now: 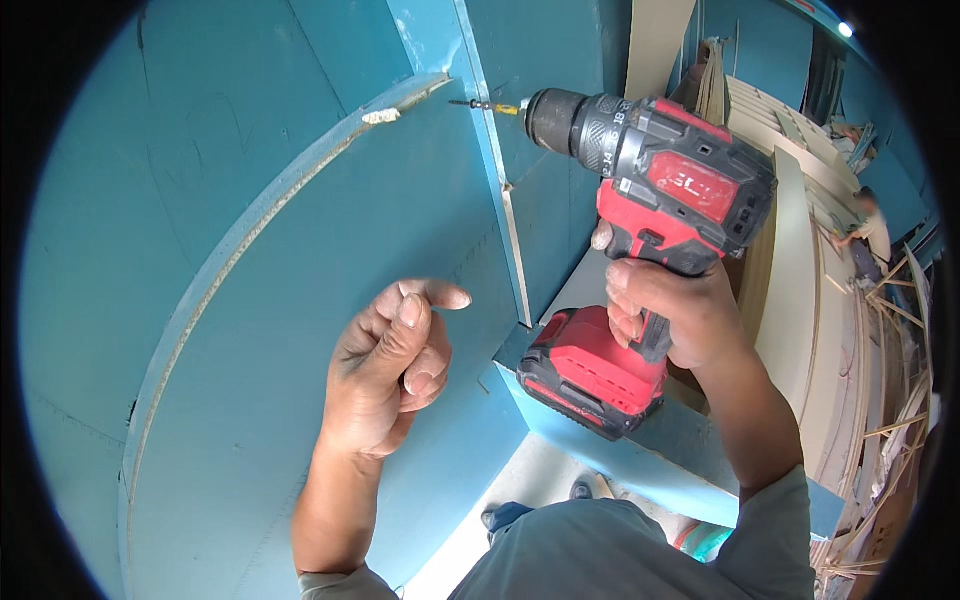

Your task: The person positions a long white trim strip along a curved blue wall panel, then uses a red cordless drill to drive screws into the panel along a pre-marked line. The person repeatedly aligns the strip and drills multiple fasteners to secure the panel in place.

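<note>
My right hand (668,312) grips the handle of a red and black cordless drill (650,180) with a red battery at its base. The drill lies level, pointing left. A dark screw (474,104) sits on the bit tip, just short of a narrow blue strip (490,130) beside the curved top edge of a blue panel (330,330). My left hand (392,365) hovers in front of that panel, fingers loosely curled, the forefinger pointing right, holding nothing. A blob of pale filler (381,116) sits on the panel's edge.
More blue boards (200,120) stand behind the curved one. Pale bent wooden sheets (800,290) lean at the right, with thin slats piled near them. Another person (868,225) is bent over far right. My shoes (530,505) show on the pale floor below.
</note>
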### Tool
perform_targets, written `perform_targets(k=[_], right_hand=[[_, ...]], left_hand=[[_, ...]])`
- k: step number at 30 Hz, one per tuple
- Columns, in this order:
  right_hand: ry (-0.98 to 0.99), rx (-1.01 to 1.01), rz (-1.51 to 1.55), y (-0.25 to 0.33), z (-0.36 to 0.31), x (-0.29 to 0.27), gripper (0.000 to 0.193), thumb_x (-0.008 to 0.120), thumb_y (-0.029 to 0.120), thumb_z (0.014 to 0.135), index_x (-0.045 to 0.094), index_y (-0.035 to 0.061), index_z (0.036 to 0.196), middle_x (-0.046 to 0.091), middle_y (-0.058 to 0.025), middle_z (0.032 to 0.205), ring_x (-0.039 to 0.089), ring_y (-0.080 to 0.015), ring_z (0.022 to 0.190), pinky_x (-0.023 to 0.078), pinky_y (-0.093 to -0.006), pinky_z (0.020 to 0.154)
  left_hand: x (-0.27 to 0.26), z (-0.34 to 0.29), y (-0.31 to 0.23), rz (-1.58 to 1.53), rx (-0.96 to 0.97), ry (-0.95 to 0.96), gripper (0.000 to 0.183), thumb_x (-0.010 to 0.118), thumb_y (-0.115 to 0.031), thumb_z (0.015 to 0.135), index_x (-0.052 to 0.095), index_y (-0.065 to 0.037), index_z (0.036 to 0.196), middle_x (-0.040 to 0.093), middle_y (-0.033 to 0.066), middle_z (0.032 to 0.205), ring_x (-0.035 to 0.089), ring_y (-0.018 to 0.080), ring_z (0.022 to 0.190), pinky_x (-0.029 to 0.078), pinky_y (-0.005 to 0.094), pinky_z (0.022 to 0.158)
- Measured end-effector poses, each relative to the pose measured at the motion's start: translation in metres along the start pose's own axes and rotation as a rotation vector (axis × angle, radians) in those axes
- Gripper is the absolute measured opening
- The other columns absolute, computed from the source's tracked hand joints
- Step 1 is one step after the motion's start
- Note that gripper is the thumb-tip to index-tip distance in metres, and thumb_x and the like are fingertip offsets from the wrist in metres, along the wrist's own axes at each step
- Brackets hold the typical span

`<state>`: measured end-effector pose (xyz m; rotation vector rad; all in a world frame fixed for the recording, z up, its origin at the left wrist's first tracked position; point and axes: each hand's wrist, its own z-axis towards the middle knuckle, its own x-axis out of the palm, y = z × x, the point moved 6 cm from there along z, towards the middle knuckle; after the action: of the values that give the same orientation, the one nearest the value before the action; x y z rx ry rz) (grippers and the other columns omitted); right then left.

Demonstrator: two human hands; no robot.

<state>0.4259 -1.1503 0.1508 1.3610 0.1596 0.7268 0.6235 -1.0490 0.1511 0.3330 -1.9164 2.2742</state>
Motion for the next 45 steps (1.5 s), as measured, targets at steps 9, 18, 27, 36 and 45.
perform_targets(k=[9,18,27,36,45], right_hand=[[0.029,-0.059,-0.04,-0.003,0.006,0.0,0.02,0.059,-0.002,0.082,0.056,-0.0029,0.102,0.055,-0.0046,0.059,0.05,-0.0104,0.047,0.043,-0.0274,0.048],[0.079,-0.069,-0.075,-0.002,0.005,-0.001,0.013,0.059,0.0,0.085,0.055,-0.0033,0.097,0.053,-0.0027,0.055,0.05,-0.0095,0.046,0.041,-0.0252,0.052],[0.069,-0.064,-0.125,0.007,0.002,0.0,0.008,0.06,0.0,0.084,0.056,-0.0001,0.091,0.055,-0.0023,0.058,0.05,-0.0093,0.046,0.04,-0.0255,0.049],[0.094,-0.064,-0.133,0.009,0.006,-0.006,0.014,0.061,0.0,0.083,0.057,-0.0002,0.096,0.055,-0.0025,0.059,0.051,-0.0094,0.048,0.04,-0.0253,0.048],[-0.015,-0.084,-0.124,0.005,0.009,-0.011,0.017,0.059,-0.003,0.082,0.056,-0.0022,0.099,0.05,-0.0031,0.057,0.046,-0.0108,0.044,0.038,-0.0262,0.046]], left_hand=[[-0.003,0.008,0.0,0.027,0.017,-0.03,0.034,0.048,-0.03,0.1,0.057,0.002,0.107,0.039,-0.0038,0.054,0.027,0.0022,0.043,0.02,0.0184,0.037],[0.014,0.013,-0.026,0.517,0.209,-0.012,0.03,0.059,-0.023,0.095,0.058,0.004,0.108,0.044,-0.0055,0.063,0.034,0.0024,0.054,0.027,0.0198,0.048],[0.013,0.016,-0.016,0.603,0.174,0.015,0.032,0.059,-0.027,0.095,0.059,0.003,0.108,0.045,-0.0057,0.066,0.035,0.0023,0.057,0.028,0.0194,0.052],[0.012,0.016,-0.003,0.622,0.175,0.046,0.028,0.059,-0.024,0.096,0.06,0.0,0.108,0.052,-0.0034,0.074,0.04,0.0031,0.065,0.033,0.0199,0.057],[0.01,0.02,0.006,0.642,0.173,0.086,0.026,0.058,-0.021,0.095,0.059,-0.001,0.111,0.05,-0.004,0.075,0.039,0.0028,0.063,0.031,0.0198,0.055]])
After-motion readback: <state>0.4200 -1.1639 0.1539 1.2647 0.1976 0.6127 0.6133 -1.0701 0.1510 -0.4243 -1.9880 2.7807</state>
